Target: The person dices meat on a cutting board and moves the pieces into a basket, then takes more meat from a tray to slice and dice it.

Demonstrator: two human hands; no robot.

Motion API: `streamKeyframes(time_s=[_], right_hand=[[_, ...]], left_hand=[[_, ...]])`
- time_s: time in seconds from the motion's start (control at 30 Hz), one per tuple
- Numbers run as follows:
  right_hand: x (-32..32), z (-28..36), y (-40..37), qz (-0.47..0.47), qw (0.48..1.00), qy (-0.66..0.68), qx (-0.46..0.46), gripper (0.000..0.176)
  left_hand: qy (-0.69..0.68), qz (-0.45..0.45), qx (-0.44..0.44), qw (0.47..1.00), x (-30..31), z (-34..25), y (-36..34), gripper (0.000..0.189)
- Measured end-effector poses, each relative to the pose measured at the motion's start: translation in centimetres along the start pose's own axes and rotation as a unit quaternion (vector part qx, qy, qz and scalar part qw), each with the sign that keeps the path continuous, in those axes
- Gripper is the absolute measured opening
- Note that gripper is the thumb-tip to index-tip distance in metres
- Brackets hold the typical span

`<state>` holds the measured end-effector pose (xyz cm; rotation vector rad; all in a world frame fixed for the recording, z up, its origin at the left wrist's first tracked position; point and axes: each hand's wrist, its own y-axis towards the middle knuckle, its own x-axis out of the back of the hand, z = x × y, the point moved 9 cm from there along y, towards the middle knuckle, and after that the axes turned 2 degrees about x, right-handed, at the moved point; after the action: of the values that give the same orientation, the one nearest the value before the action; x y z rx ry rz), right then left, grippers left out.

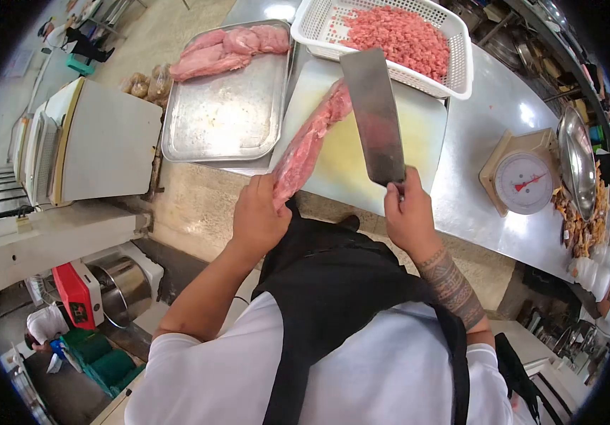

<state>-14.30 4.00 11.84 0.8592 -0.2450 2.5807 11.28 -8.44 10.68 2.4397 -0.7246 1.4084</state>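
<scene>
My left hand (259,216) grips the near end of a long strip of raw meat (308,150). The strip slants up and right over the cutting board (418,134), its far end beside the blade. In my right hand (410,212) is a cleaver (376,117), its wide blade pointing away from me and partly covering the rim of a white basket (461,78). Diced meat (397,42) is heaped in that basket, at the board's far side. To the left, a metal tray (227,124) carries more pieces of raw meat (230,51) at its far end.
A dial scale (521,173) with a metal pan (578,163) stands on the steel table (475,205) at right. Left of the tray is a white chest-like appliance (110,145). A mixer with a steel bowl (124,290) sits lower left. Another person (78,39) is far off, upper left.
</scene>
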Motion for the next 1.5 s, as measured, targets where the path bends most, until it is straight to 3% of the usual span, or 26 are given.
streamKeyframes(time_s=[0.23,0.43,0.63,0.83,0.93,0.97,1.07,1.13,1.23,1.33,1.37,1.43,1.5], right_hand=[[-0.7,6.3,4.3,-0.025,0.995,0.012,0.091,0.033],[-4.2,6.3,7.5,-0.018,0.994,-0.076,0.078,0.033],[-4.7,7.1,7.9,0.004,0.991,-0.117,0.057,0.034],[-0.1,13.7,6.1,-0.138,0.981,-0.046,0.126,0.025],[-6.5,7.0,8.2,0.001,0.991,-0.130,0.008,0.025],[-8.5,4.6,8.4,0.006,0.992,-0.125,0.003,0.027],[-8.2,5.8,8.3,0.012,0.988,-0.156,0.001,0.037],[-8.2,5.1,8.6,0.041,0.987,-0.157,0.010,0.033],[-6.6,3.7,9.8,0.101,0.980,-0.171,0.033,0.026],[-3.6,2.0,11.0,0.150,0.979,-0.124,0.066,0.023],[-2.9,1.3,11.3,0.159,0.980,-0.101,0.065,0.026],[-2.4,0.8,11.0,0.142,0.988,-0.066,0.003,0.028],[-1.9,0.1,10.0,0.098,0.992,-0.079,-0.026,0.028]], left_hand=[[0.007,0.000,0.015,1.000,-0.9,-1.6,-0.6,0.043],[0.003,-0.020,-0.035,0.999,-1.2,-2.4,-0.6,0.046],[0.010,0.031,-0.006,0.999,-2.0,-1.7,-0.6,0.054],[0.012,0.064,0.007,0.998,-2.3,-1.2,-0.3,0.053],[0.001,0.063,-0.016,0.998,-1.9,-1.4,-0.2,0.055],[-0.004,0.070,-0.018,0.997,-1.9,-1.4,-0.3,0.057],[-0.005,0.074,-0.027,0.997,-1.5,-1.0,0.1,0.065],[0.011,0.070,-0.057,0.996,-1.1,-0.6,0.7,0.071],[0.004,0.133,-0.085,0.987,0.1,0.6,2.3,0.078],[-0.081,0.233,-0.042,0.968,0.6,6.3,5.0,0.075],[-0.168,0.264,-0.013,0.950,0.6,7.8,6.1,0.076],[-0.336,0.320,0.045,0.884,0.4,10.3,7.8,0.078],[-0.421,0.346,0.068,0.836,-0.6,13.4,9.4,0.085]])
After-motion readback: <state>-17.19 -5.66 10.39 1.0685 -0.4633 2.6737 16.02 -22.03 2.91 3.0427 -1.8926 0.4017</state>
